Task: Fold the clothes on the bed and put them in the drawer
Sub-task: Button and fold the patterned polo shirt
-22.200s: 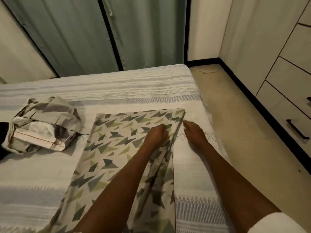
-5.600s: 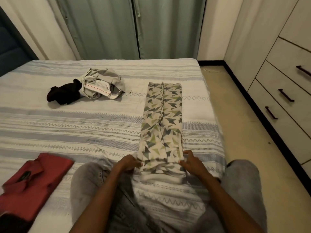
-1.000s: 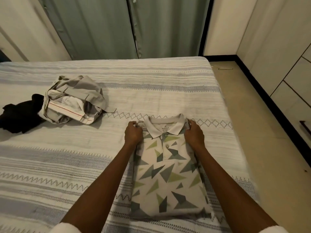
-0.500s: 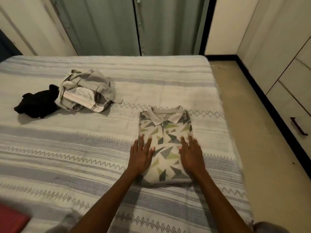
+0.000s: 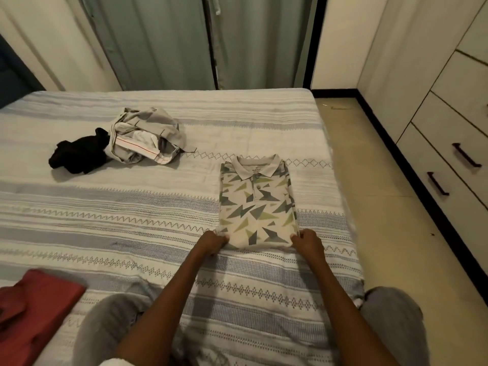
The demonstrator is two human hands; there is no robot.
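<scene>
My left hand (image 5: 212, 243) and right hand (image 5: 307, 241) each pinch a near corner of the folded shirt (image 5: 257, 204). Its long axis runs straight away from me, near the bed (image 5: 158, 207)'s right edge; the drawers (image 5: 454, 159) lie rightward.

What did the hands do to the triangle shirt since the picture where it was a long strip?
The patterned shirt went from a long strip to a small folded rectangle, collar up. Half a second ago both hands lay flat on it; now the left hand and right hand have slid back and pinch its near corners. The grey clothes, black garment and red shirt stayed where they were on the bed.
</scene>
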